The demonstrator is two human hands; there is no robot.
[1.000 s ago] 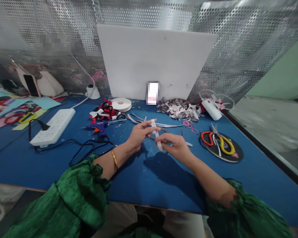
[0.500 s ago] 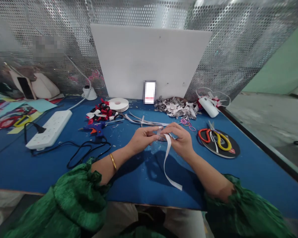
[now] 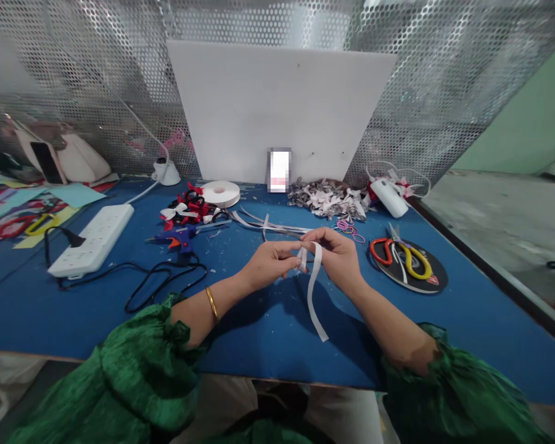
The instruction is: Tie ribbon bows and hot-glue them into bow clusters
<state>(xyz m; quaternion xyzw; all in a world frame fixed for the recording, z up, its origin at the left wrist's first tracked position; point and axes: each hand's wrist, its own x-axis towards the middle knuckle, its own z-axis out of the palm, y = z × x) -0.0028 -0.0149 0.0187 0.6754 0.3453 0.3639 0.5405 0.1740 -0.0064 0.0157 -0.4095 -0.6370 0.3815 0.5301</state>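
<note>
A narrow white ribbon is pinched between my two hands above the blue table. My left hand is closed on a small fold of it, fingertips pressed together. My right hand grips the same ribbon from the other side, and its long tail hangs down in front of that hand. The fingertips of both hands nearly meet, so part of the fold is hidden. Beyond them, more ribbon strips lie on the table.
A blue glue gun with a black cord and a power strip lie left. Scissors rest on a black disc at right. Behind stand a ribbon roll, red and white bows, a pile of ribbon pieces and a phone.
The ribbon between my fingertips has turned into an upright fold. Its hanging tail has swung left and its end is a little higher. Both hands stay about where they were.
</note>
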